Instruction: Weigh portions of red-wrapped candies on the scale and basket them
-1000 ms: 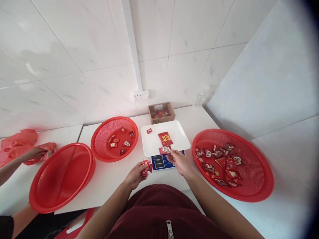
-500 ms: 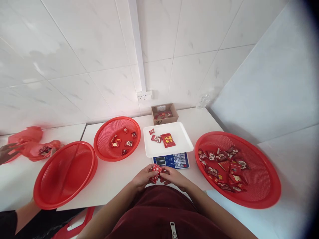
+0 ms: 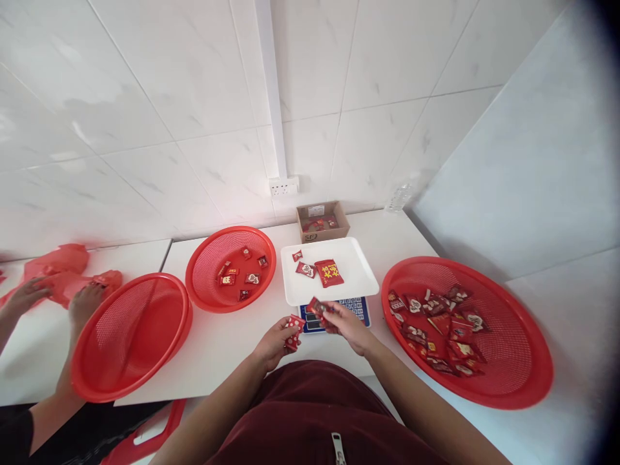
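Note:
Near the table's front edge, my left hand [image 3: 274, 343] is closed on a red packet with white dots [image 3: 294, 332]. My right hand [image 3: 345, 324] pinches a dark red packet [image 3: 318, 309] over the front of the blue scale [image 3: 360, 310], covering part of its keys and display. On the scale's white tray [image 3: 363, 279] lie a large red packet with yellow characters [image 3: 330, 273], a smaller red and white packet [image 3: 305, 269] and a tiny red one [image 3: 297, 256].
Red baskets with packets stand at right [image 3: 526, 361] and left of the scale [image 3: 203, 294]. Another red basket [image 3: 116, 336] is further left, beside a person's hands [image 3: 86, 303] on red bags [image 3: 61, 261]. A cardboard box [image 3: 334, 231] sits behind the tray.
My hands have moved apart. My right hand has gone up and right with the dark red packet, now over the scale. At the left, the other person's second hand has come onto the red bag.

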`<state>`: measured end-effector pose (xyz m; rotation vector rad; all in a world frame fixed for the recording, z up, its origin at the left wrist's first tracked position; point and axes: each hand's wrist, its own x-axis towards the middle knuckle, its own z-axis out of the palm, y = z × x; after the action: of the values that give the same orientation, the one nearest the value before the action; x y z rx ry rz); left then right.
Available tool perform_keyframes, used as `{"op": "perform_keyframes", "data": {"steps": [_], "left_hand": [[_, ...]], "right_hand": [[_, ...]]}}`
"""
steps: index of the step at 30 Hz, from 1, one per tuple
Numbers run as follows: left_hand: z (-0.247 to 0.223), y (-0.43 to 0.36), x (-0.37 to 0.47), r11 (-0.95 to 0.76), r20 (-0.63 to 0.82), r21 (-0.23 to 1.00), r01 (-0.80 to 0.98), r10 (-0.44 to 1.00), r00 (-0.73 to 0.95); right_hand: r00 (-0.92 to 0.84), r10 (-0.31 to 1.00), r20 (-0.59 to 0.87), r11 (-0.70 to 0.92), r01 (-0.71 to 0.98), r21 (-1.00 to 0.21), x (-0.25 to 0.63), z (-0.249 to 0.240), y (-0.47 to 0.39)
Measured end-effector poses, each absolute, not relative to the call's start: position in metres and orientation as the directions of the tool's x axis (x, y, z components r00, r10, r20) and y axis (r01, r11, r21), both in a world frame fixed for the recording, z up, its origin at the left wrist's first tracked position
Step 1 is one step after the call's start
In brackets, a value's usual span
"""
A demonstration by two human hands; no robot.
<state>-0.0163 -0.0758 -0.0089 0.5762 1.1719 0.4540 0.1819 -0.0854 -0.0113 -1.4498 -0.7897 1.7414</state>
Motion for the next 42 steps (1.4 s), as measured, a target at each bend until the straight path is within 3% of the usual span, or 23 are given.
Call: {"op": "perform_keyframes", "data": {"steps": [3,8,13,18,24,29,34,42], "left_hand": [[-0.01,-0.076,-0.015,0.775,-0.723,0.631,-0.044,0.607,0.329],[-0.011,-0.077,-0.013,0.753,-0.687,0.653,-0.088,0.637,0.35],[-0.011,-0.081,-0.013,0.75,-0.676,0.662,-0.008,0.601,0.427],[-0.013,-0.084,-0.008,0.697,-0.668,0.701,0.151,0.568,0.48],[-0.014,-0.083,-0.007,0.686,-0.677,0.707,0.173,0.584,0.448],[-0.014,-0.078,-0.012,0.744,-0.733,0.664,0.075,0.628,0.262],[-0.016,-0.076,-0.014,0.789,-0.762,0.615,0.004,0.593,0.259],[-0.019,-0.077,-0.018,0.787,-0.761,0.617,0.01,0.593,0.262]], "right_hand": [[-0.091,0.857,-0.507,-0.512,-0.266,-0.817,0.187,-0.001,-0.076],[-0.09,0.829,-0.552,-0.557,-0.057,-0.828,0.187,-0.011,-0.087],[-0.173,0.771,-0.612,-0.628,-0.056,-0.776,0.181,-0.025,-0.109],[-0.277,0.77,-0.574,-0.592,0.024,-0.806,0.173,-0.022,-0.115],[-0.236,0.791,-0.564,-0.569,0.056,-0.821,0.172,-0.032,-0.115],[-0.039,0.811,-0.584,-0.585,-0.092,-0.806,0.178,-0.027,-0.094],[-0.054,0.813,-0.58,-0.571,-0.27,-0.776,0.178,-0.013,-0.07],[-0.153,0.724,-0.673,-0.666,0.098,-0.739,0.177,-0.053,-0.119]]}}
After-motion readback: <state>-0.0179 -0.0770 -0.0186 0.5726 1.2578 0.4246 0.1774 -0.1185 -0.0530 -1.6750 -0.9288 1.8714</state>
